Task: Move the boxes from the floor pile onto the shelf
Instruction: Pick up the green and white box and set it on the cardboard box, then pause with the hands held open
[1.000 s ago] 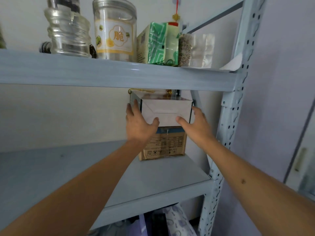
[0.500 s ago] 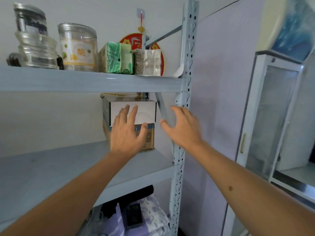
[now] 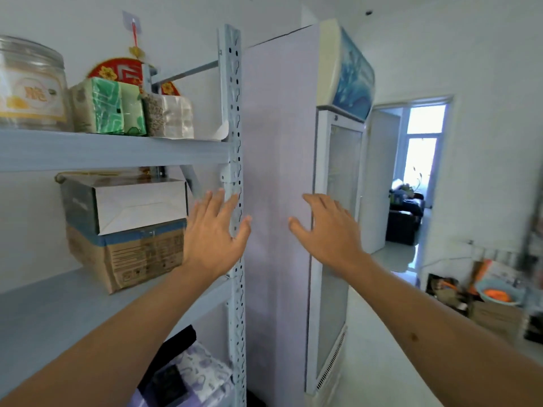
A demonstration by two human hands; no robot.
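A silver-grey box point(image 3: 126, 201) with a white front lies on top of a brown cardboard box point(image 3: 132, 257) at the right end of the middle shelf point(image 3: 53, 312). My left hand point(image 3: 213, 236) hovers in front of the shelf's upright post point(image 3: 235, 160), fingers spread, holding nothing, just right of the two boxes. My right hand point(image 3: 326, 230) is raised further right, in front of the fridge side, fingers also spread and empty. The floor pile of boxes is out of view.
The upper shelf point(image 3: 117, 151) carries a clear jar point(image 3: 29, 89), a green packet point(image 3: 111, 107) and a silver packet point(image 3: 170, 116). A tall display fridge point(image 3: 335, 201) stands right of the rack. Beyond are an open doorway point(image 3: 411, 183) and clutter point(image 3: 482, 301) at the right. Bags point(image 3: 182, 374) lie under the shelf.
Both hands let go of the silver-grey box, left on the cardboard box, and pulled back to the right with fingers spread. The view swung right, bringing the fridge and doorway in.
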